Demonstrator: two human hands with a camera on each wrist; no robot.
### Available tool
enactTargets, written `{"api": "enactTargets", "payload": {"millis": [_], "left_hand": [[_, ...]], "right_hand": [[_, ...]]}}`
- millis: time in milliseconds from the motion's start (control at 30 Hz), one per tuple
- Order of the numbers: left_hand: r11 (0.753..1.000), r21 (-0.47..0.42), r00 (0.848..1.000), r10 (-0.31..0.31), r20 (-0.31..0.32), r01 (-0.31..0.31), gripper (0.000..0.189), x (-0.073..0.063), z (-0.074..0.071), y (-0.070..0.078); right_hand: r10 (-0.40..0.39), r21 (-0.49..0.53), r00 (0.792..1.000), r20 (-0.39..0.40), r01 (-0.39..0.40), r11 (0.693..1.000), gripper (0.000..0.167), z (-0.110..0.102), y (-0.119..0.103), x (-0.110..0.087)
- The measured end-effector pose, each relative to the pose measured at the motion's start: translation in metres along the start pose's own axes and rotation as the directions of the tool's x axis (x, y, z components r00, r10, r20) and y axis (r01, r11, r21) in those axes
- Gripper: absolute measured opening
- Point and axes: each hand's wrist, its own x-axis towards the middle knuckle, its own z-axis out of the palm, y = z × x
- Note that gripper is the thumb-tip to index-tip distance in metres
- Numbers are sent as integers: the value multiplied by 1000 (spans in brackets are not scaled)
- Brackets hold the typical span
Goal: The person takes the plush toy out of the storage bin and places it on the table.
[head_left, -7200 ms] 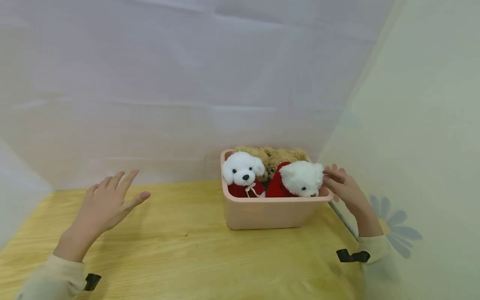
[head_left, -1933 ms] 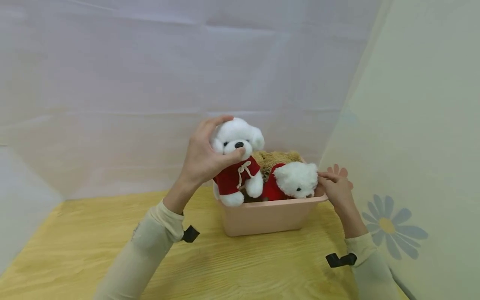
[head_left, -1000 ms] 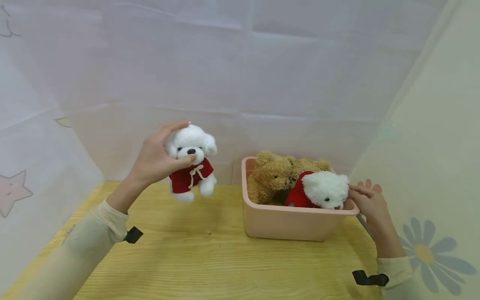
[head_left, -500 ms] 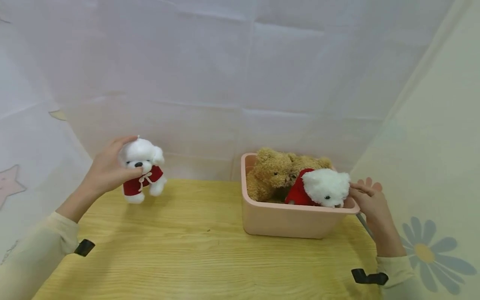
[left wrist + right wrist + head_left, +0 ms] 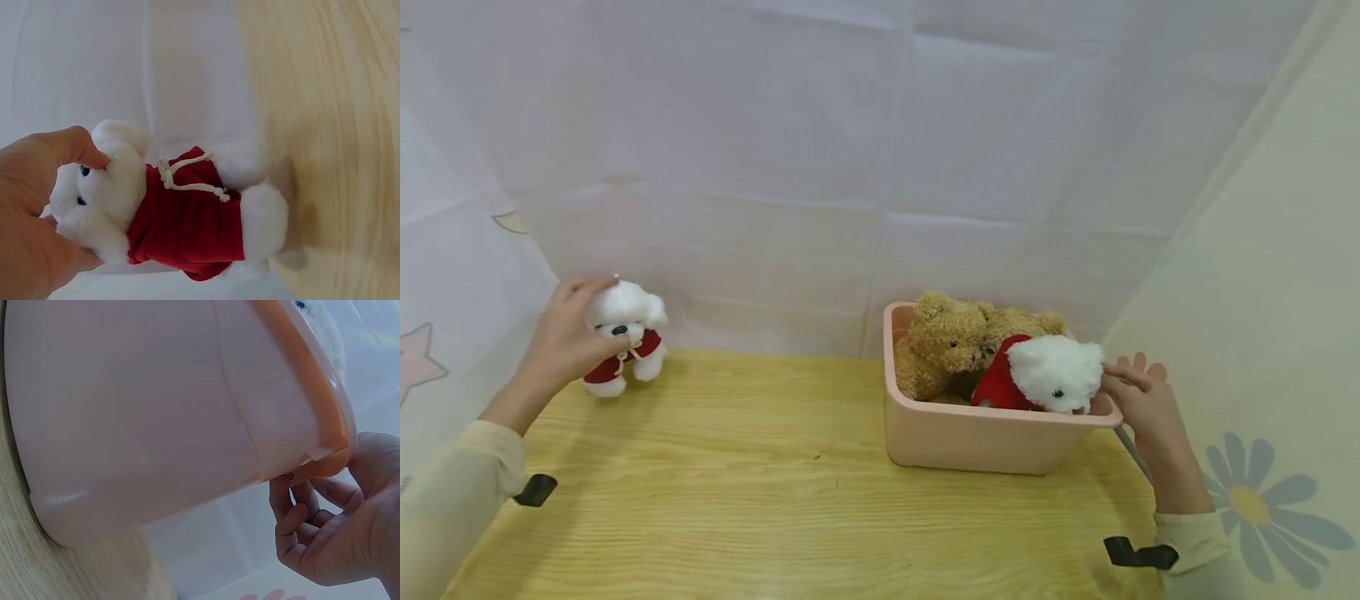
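At the table's left back, my left hand (image 5: 557,337) grips a white plush dog (image 5: 643,371) in a red top with a white drawstring bow. The thumb lies across the dog's muzzle and the fingers go round its head. Its legs hang close over the tabletop in the left wrist view. On the right, my right hand (image 5: 1153,421) holds the rim of a pink plastic bin (image 5: 970,442), with fingers curled under the edge in the right wrist view. Inside the bin are curly brown teddy bears (image 5: 951,337) and a white plush toy (image 5: 1056,375) in red, tipped onto its side.
The yellow wood-grain table (image 5: 760,483) runs back to a pale sheet-like wall (image 5: 760,167). A side wall (image 5: 1247,333) with printed flowers stands close beside the bin. Another pale wall (image 5: 445,267) rises at the left.
My left hand took the plush dog out of the bin and carried it left and down to the table's left back. A brown bear behind it came into view. My right hand stayed at the bin.
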Motion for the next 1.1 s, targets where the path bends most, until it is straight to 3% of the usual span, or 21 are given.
{"api": "enactTargets", "payload": {"millis": [333, 667, 833, 1100], "left_hand": [[998, -25, 996, -56, 62, 57, 90, -13, 0, -27], [998, -59, 995, 12, 98, -6, 94, -20, 3, -42], [998, -63, 998, -7, 68, 12, 88, -20, 7, -43], [997, -68, 999, -37, 11, 37, 83, -26, 2, -31]], "right_hand": [[39, -14, 999, -17, -39, 999, 75, 0, 4, -2], [54, -8, 998, -38, -54, 998, 72, -2, 3, -2], [56, 11, 998, -39, -56, 998, 70, -1, 2, -3], [39, 3, 999, -38, -39, 999, 71, 1, -3, -3]]}}
